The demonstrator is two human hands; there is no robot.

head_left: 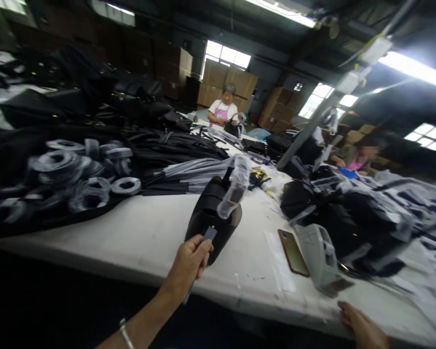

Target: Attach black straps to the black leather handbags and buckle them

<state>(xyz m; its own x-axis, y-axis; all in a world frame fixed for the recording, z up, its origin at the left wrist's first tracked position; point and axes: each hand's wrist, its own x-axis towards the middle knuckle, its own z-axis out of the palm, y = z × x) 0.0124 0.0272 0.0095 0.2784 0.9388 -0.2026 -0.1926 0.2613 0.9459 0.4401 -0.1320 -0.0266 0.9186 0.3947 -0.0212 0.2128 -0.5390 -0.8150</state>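
Note:
My left hand (194, 257) is closed in a pinch on a grey strap (210, 233), whose other end hangs below the fist. Just beyond it, a small black bag (199, 213) stands on the white tabletop, its handle covered in clear plastic wrap (236, 186). The strap end lies against the front of the bag. At the table's front edge on the right, my right hand (363, 325) has its fingers stretched out and holds nothing that I can see. Closest to it is a light grey tape dispenser (318, 261).
A phone (293, 252) lies beside the dispenser. Coiled wrapped straps (83, 179) and black straps (174, 148) cover the left side. Black bags (349, 218) are heaped on the right. A slanted metal pole (308, 128) rises behind. Two co-workers sit farther back, one in a pink apron (221, 114).

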